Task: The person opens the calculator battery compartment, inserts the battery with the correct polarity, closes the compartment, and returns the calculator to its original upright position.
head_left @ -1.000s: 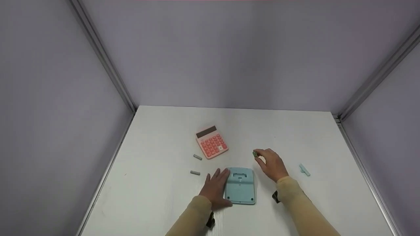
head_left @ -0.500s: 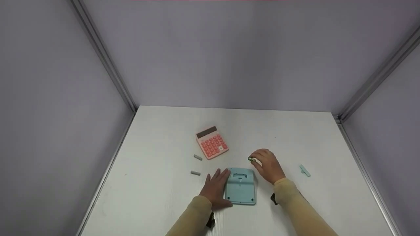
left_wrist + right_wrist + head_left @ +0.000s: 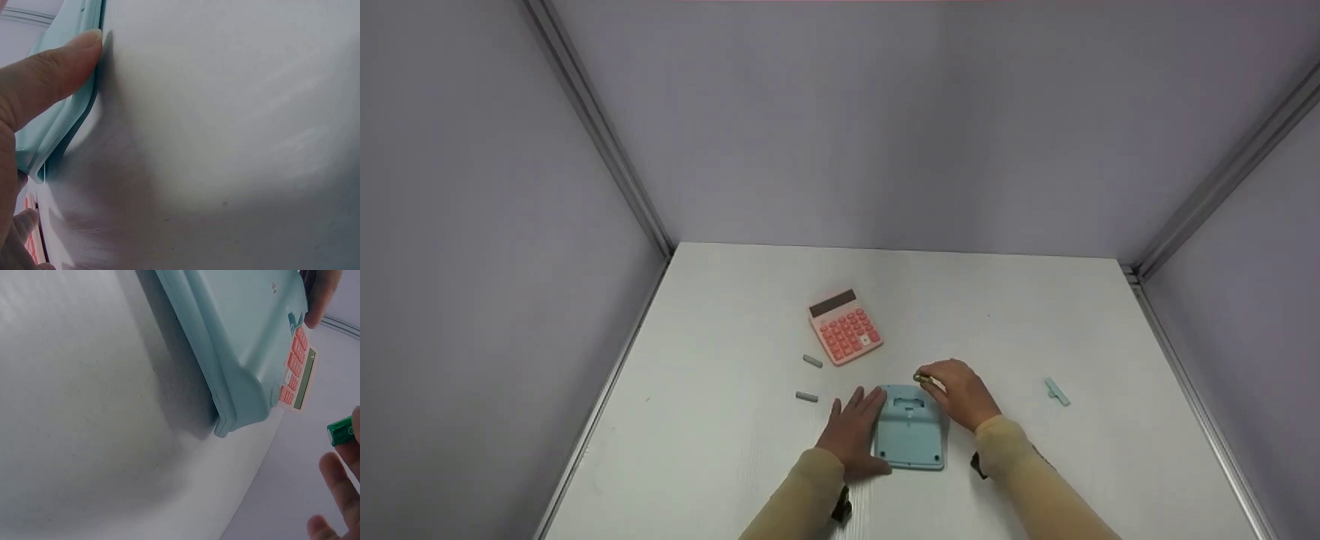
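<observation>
A light-blue calculator (image 3: 909, 439) lies face down on the white table, its battery slot (image 3: 909, 403) uncovered near the far end. My left hand (image 3: 851, 439) rests against its left side with fingers spread and straight; in the left wrist view the thumb (image 3: 62, 70) presses on its near edge. Over the calculator's far right corner, my right hand (image 3: 960, 392) pinches a small green battery (image 3: 341, 431) between thumb and fingertips. To the right lies a narrow light-blue battery cover (image 3: 1056, 391) with a small tab.
A pink calculator (image 3: 845, 328) lies face up farther back. Two small grey battery-sized cylinders, one nearer the pink calculator (image 3: 812, 361) and one nearer my left hand (image 3: 806, 396), lie left of the blue calculator. Grey panels (image 3: 840, 127) enclose the table (image 3: 720, 330).
My right hand has moved left and toward me with the battery, from beside the blue calculator to over its far edge. The left hand has stayed in place.
</observation>
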The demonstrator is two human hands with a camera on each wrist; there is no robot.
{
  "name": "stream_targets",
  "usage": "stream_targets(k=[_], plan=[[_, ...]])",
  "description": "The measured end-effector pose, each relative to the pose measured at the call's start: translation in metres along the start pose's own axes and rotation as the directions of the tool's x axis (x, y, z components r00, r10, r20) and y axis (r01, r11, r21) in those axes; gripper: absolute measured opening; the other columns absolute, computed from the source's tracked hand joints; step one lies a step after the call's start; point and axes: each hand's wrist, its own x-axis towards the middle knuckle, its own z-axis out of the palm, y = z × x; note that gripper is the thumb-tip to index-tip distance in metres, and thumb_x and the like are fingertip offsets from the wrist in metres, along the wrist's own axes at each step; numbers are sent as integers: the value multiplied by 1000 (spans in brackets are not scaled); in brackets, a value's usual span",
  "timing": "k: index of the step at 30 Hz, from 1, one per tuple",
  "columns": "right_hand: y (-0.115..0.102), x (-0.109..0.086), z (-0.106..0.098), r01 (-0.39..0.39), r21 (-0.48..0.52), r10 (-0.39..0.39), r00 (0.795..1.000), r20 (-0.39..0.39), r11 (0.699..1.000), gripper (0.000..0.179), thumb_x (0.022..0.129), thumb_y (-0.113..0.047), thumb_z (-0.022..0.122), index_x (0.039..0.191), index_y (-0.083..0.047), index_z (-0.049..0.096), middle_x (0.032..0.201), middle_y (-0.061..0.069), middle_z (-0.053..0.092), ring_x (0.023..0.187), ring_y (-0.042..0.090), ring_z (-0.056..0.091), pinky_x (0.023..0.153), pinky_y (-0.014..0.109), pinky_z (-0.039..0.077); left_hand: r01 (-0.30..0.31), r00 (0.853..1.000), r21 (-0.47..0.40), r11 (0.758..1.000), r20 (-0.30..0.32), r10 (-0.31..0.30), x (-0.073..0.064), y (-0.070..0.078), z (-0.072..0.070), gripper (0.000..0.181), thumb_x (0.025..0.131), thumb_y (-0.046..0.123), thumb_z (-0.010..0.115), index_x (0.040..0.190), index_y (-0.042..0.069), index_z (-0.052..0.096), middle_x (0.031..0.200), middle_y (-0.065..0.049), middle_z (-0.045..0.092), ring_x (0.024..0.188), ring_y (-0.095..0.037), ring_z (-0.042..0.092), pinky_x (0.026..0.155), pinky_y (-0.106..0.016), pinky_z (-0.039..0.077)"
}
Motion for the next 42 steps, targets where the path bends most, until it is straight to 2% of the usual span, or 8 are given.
stream_targets(k=[4,12,27,33,42], plan=[[-4,-3,6,-1,28,1,1000,21,1000,21,86,-16,73,106,-19,70,101,-10,69,95,8,63,84,33,54,7,1000,4,1000,13,-7,0,1,-2,129,57,61,84,155,32,7,159,14,12,147,-19,9,117,-52,11],[-6,-9,18,36,18,-37,997,62,999,22,85,-16,74,106,-18,71,100,-9,71,91,9,65,84,37,53,16,999,19,1000,37,-16,-3,5,-8,128,58,61,83,156,29,7,160,13,11,147,-19,8,117,-51,11],[-9,-15,24,-88,20,83,981,173,996,21,88,-22,71,109,-19,72,99,-10,70,91,7,62,82,34,54,17,998,31,999,62,-19,-4,6,-12,126,61,62,82,156,29,5,160,12,8,147,-19,7,117,-51,10],[-11,-16,24,-100,30,93,980,177,995,20,89,-23,69,109,-20,71,99,-10,69,90,7,62,81,35,54,-3,999,23,1000,38,2,-3,4,-10,126,60,62,82,156,28,6,160,11,10,147,-21,8,116,-54,12],[-9,-16,28,-52,46,44,986,159,998,21,87,-24,71,108,-19,72,98,-10,70,89,8,64,82,35,54,-19,999,44,999,26,18,-3,3,-9,125,61,61,82,156,24,10,160,8,15,147,-23,11,115,-55,15]])
